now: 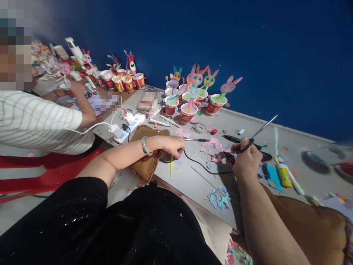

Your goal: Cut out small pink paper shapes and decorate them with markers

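Observation:
My right hand (248, 160) is closed round the black handle of a pair of scissors (264, 127). Their metal blades point up and away, to the right. To the left, my left hand (175, 147) is low over the table with its fingers curled in. What those fingers hold, if anything, is hidden. A slim dark pen-like stick (197, 140) shows just beyond its knuckles, and a thin black cable (205, 170) runs between the two hands. Pink paper scraps (216, 158) lie between them, and a small yellow strip (171, 167) is beneath the left wrist.
Paper cups with rabbit-faced figures (189, 114) stand along the blue wall. A white power strip (131, 127) and a brown cushion (146, 169) are at left. Blue paper cut-outs (220, 198) and a yellow glue bottle (283, 175) lie rightward. Another person's sleeve (41, 121) is at far left.

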Demonstrator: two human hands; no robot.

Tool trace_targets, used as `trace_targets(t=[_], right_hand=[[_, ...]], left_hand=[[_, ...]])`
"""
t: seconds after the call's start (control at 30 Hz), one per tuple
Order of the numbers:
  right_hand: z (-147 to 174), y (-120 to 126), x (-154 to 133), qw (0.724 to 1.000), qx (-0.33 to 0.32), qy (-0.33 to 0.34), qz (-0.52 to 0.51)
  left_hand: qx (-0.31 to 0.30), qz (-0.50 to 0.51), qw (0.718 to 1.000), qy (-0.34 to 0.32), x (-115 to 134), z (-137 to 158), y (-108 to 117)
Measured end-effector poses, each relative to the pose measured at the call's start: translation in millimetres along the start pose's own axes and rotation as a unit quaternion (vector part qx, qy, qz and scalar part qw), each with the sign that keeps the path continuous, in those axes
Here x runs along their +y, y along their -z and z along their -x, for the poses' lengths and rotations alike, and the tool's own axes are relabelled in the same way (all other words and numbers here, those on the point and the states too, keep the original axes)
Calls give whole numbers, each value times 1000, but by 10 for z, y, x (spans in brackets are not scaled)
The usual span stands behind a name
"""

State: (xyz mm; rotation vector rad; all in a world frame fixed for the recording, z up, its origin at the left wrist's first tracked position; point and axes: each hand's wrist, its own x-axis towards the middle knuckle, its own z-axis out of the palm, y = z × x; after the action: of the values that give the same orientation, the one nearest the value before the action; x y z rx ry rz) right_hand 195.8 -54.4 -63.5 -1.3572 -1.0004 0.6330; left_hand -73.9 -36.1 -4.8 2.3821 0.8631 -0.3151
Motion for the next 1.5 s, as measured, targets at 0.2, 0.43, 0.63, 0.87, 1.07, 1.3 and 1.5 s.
trace_targets(t=[0.2,0.43,0.63,0.87,1.07,1.3,1.5], right_hand=[[1,9,14,1000,-6,4,19],[30,28,-44,1000,-13,4,27],[38,59,-140,994,-30,20,104],[26,220,-292,900,-110,176,382],[-33,403,-429,749,-144,124,635],[16,361,-565,673,-269,-17,689],[-8,427,-486,652,-301,-45,694]], left_hand=[[42,57,997,-33,100,-104,205],[103,20,989,-102,350,-521,284],[124,74,987,-76,244,-740,149],[137,116,983,-42,55,-793,106],[131,92,986,-45,-20,-835,75],[136,69,986,-70,-54,-878,-3],[142,43,987,-67,-28,-876,-15]])
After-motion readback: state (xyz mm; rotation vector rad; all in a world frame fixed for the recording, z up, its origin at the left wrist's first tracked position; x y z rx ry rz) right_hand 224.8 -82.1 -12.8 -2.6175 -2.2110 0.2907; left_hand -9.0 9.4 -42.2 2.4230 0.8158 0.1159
